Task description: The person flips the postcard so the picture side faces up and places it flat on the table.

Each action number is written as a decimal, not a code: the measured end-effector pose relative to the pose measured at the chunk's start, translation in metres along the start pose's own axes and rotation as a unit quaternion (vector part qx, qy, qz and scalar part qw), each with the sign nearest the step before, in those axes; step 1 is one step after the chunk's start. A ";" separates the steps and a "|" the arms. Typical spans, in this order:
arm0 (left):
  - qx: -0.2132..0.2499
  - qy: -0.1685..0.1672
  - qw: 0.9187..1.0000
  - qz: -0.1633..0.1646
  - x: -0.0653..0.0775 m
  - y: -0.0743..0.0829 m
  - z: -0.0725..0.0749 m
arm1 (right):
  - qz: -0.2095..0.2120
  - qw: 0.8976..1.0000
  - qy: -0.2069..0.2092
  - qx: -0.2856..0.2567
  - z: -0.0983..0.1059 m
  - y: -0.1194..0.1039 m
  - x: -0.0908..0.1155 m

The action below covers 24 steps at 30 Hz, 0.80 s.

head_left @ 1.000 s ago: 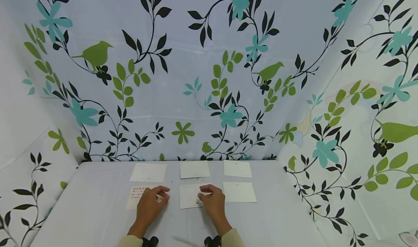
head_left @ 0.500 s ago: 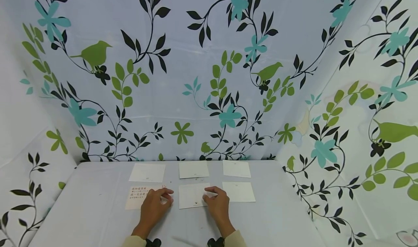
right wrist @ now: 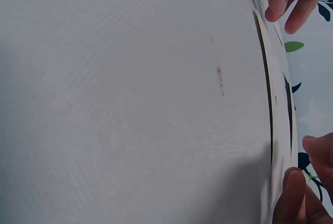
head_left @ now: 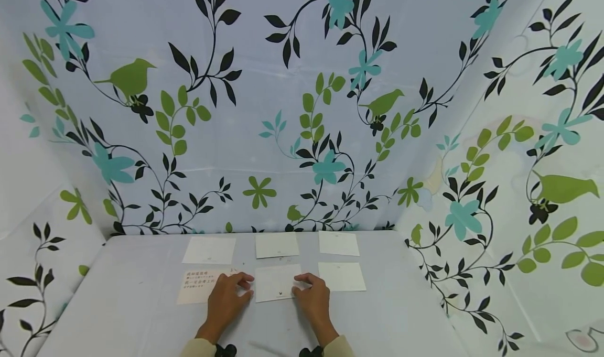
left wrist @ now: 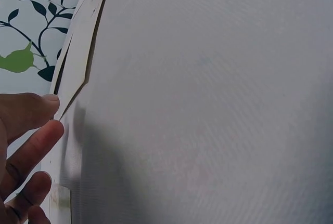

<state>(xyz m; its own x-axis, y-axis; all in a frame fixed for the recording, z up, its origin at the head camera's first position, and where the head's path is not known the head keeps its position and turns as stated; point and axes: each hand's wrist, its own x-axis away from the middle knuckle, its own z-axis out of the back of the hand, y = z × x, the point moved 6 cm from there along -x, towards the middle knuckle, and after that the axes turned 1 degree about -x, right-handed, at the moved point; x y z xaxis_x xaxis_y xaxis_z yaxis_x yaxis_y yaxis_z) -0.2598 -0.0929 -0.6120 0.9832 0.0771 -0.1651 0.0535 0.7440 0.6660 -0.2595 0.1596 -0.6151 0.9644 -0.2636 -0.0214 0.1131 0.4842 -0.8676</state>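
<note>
A cream card (head_left: 273,279) with a small dark mark near its lower edge lies flat in the front row, between the two hands. My left hand (head_left: 225,300) is just off its left edge, fingers loosely bent, with nothing held. At the card's right edge is my right hand (head_left: 313,300), thumb and forefinger apart and overlapping that edge in the head view. Beneath the left hand, partly covered, lies a card with red writing (head_left: 193,284). In the left wrist view, the left thumb and fingers (left wrist: 32,148) appear beside a card's corner (left wrist: 80,68).
Behind stand out three pale cards in a row: left (head_left: 209,250), middle (head_left: 277,245) and right (head_left: 338,243). Another pale card (head_left: 342,277) lies right of the right hand. The white-covered table (head_left: 132,294) meets a patterned cloth (head_left: 222,152) at the back.
My left hand has moved right, from over the written card toward the middle card, uncovering more writing. The right hand has drawn a little right from the middle card. The head view has shifted slightly.
</note>
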 end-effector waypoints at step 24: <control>-0.012 -0.005 1.000 -0.013 -0.001 0.001 -0.011 | -0.002 1.000 0.026 0.005 -0.002 0.000 0.006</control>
<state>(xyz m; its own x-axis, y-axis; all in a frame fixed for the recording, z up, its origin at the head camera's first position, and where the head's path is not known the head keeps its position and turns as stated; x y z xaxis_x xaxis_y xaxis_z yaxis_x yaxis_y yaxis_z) -0.2626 -0.0844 -0.6193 0.9833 0.0509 -0.1748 0.0751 0.7611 0.6443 -0.2540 0.1561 -0.6167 0.9502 -0.3085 -0.0442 0.1194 0.4914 -0.8627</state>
